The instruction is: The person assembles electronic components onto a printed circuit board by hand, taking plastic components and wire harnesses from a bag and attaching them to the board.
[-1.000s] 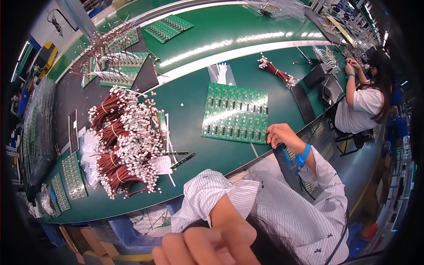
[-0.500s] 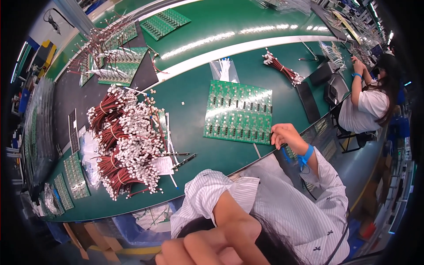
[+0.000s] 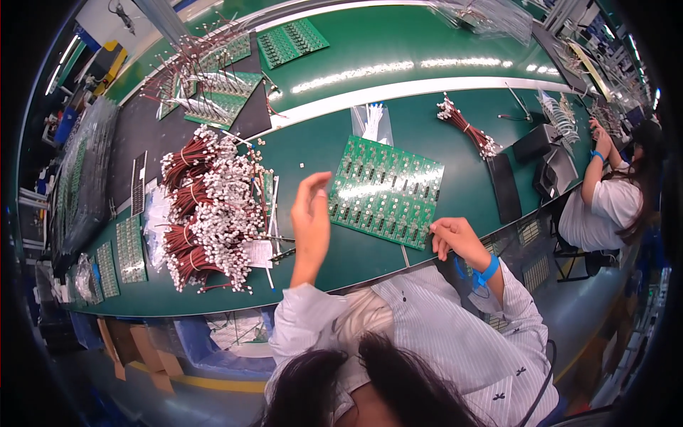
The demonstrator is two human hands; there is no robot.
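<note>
A green circuit board panel (image 3: pixel 388 196), covered with rows of small parts, lies slightly turned on the dark green table in front of me. My right hand (image 3: pixel 459 238), with a blue band at the wrist, pinches the panel's near right corner between thumb and curled fingers. Just off the panel's left edge is my left hand (image 3: pixel 311 220), fingers stretched out and holding nothing. Further left sits a large heap of bundled red-brown cables with white connectors (image 3: pixel 213 213). Behind the panel, a clear bag of white cable ties or leads (image 3: pixel 373 121) lies on the table.
Another cable bundle (image 3: pixel 469 128) and a black strip-shaped block (image 3: pixel 504 188) lie to the right. Wired boards (image 3: pixel 220 99) stand at the back left, bare boards (image 3: pixel 293 43) behind. Tweezers (image 3: pixel 284 254) lie by the heap. A co-worker (image 3: pixel 601 192) sits at right.
My left hand has come from close under the camera to the panel's left side, opening out. The panel has turned a little clockwise, with my right hand still at its corner.
</note>
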